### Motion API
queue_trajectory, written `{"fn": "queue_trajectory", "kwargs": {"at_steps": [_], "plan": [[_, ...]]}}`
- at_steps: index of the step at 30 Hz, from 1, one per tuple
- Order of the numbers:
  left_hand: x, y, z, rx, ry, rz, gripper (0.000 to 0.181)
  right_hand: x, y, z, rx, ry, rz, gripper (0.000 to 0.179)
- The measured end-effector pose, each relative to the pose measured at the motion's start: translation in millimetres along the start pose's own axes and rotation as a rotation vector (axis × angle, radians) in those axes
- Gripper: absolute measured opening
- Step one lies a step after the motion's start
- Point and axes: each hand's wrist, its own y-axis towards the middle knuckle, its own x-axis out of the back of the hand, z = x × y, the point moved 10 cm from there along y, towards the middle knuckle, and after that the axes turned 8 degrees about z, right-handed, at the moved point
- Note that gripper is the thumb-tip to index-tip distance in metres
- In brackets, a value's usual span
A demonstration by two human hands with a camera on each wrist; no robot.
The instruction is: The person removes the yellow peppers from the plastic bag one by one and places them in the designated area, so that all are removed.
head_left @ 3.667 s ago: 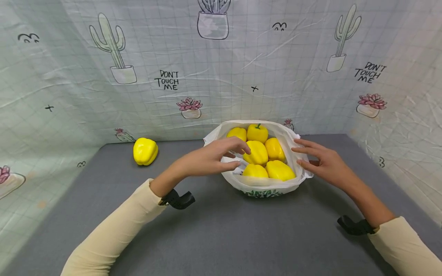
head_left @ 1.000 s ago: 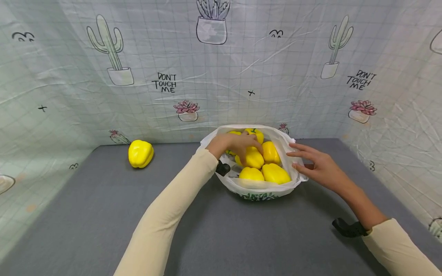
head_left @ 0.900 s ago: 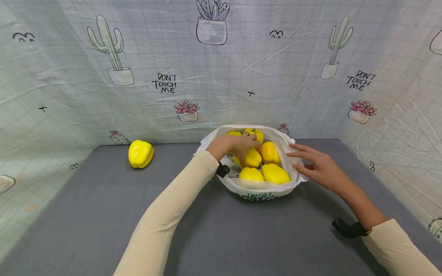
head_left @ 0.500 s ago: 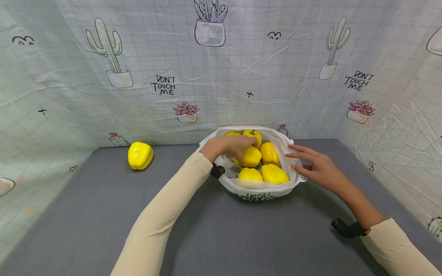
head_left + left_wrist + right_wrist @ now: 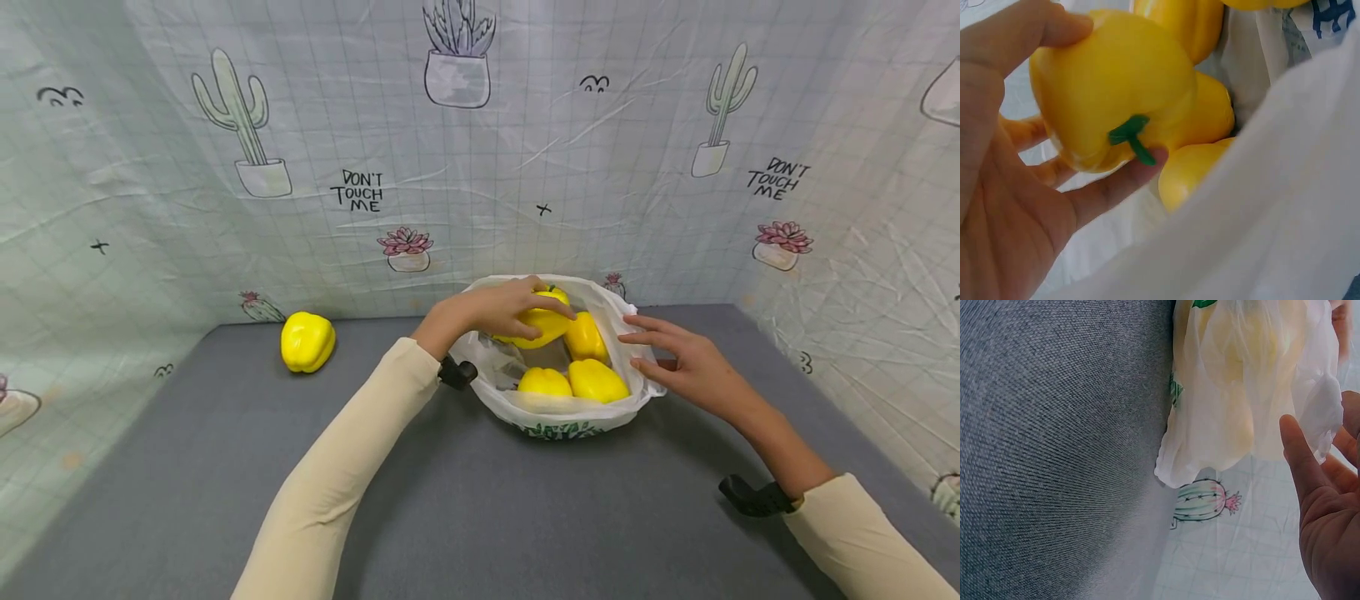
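Head-camera view over a grey bench: two cream sleeves reach forward from 6 o'clock toward a white plastic bag sitting just beyond mid-bench, slightly toward 1 o'clock. Nearest in the bag lie two yellow peppers side by side against its front wall, with a third pepper behind them. The right hand, at the bag's 3 o'clock rim, has its fingers straight and spread, fingertips on or just beside the plastic; the right-wrist view shows that hand flat and holding nothing beside the translucent bag, yellow showing through the film. The left hand is over the bag's 10 o'clock side with thumb and fingers curled round a held yellow pepper, lifted above the others. The left-wrist view shows the grip close up: the held pepper sits between thumb and fingers, its green stem pointing at the camera, other peppers and a white fold of bag beyond. Farther off, at 10 o'clock near the bench's back edge, a lone yellow pepper lies well apart from the bag, below a cactus-print backdrop lettered "DON'T TOUCH ME".
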Motion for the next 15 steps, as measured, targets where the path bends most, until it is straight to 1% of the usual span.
{"fn": "queue_trajectory", "kwargs": {"at_steps": [3, 7, 9, 12, 15], "plan": [[2.6, -4.3, -0.7, 0.000, -0.061, -0.037, 0.038, -0.9, -0.7, -1.1, -0.004, 0.003, 0.002, 0.039], [7.9, -9.3, 0.9, -0.006, -0.132, -0.122, 0.030, -2.7, -1.1, -2.6, -0.009, 0.008, 0.008, 0.039], [10.3, -12.1, 1.3, -0.014, -0.161, -0.162, 0.038, -2.6, -1.1, -2.9, -0.007, 0.007, 0.006, 0.039], [15.4, -17.1, -0.6, -0.046, -0.177, -0.216, 0.060, -1.6, -0.9, -2.5, -0.003, 0.003, 0.001, 0.039], [20.1, -21.3, -5.1, -0.084, -0.170, -0.248, 0.068, -0.7, -0.9, -2.4, -0.003, 0.005, 0.000, 0.040]]}}
